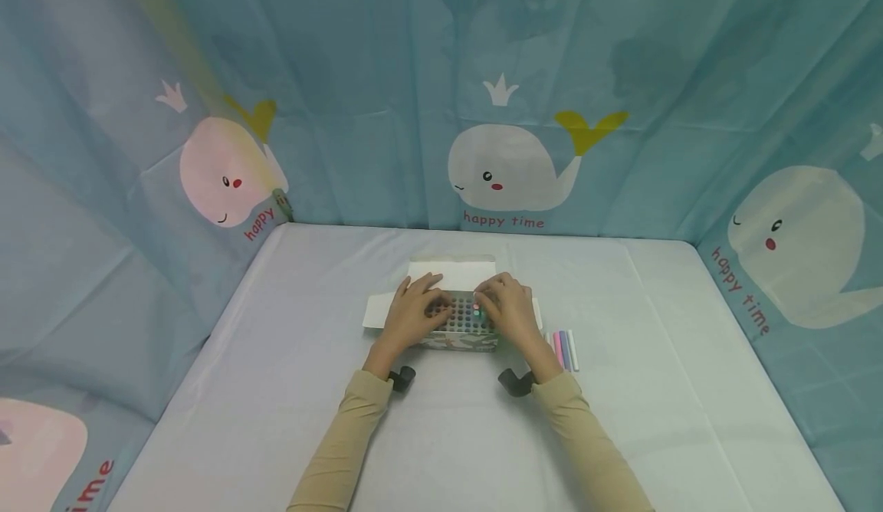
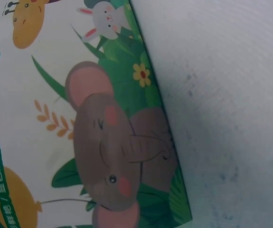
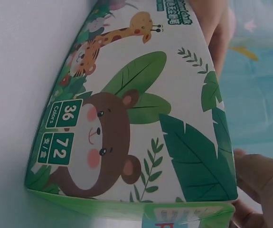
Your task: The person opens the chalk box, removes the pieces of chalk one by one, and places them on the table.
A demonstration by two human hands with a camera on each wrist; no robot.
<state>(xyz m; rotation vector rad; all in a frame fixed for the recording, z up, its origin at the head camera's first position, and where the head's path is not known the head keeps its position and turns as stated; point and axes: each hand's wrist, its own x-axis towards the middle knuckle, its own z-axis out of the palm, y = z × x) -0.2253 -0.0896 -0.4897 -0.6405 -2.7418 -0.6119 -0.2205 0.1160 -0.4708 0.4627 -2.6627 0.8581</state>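
An open chalk box (image 1: pixel 464 341) stands on the table, its top a grid of round holes. My left hand (image 1: pixel 412 314) rests over the grid's left side, fingers spread and thumb reaching across the holes. Curled over the right side is my right hand (image 1: pixel 509 309), its thumb and fingertips close to pink and green chalk ends (image 1: pixel 477 310) in the grid. Whether it pinches a stick I cannot tell. The right wrist view shows the box's printed front (image 3: pixel 112 133) with a bear, and right fingers (image 3: pixel 264 185) at its end. An elephant print (image 2: pixel 108 147) fills the left wrist view.
Several loose chalk sticks (image 1: pixel 564 350), pink, purple and white, lie right of the box beside the right forearm. The box's white lid (image 1: pixel 451 273) is folded back, and a side flap (image 1: pixel 376 311) sticks out left. A blue whale-print curtain (image 1: pixel 372 159) surrounds the white table (image 1: pixel 276 389).
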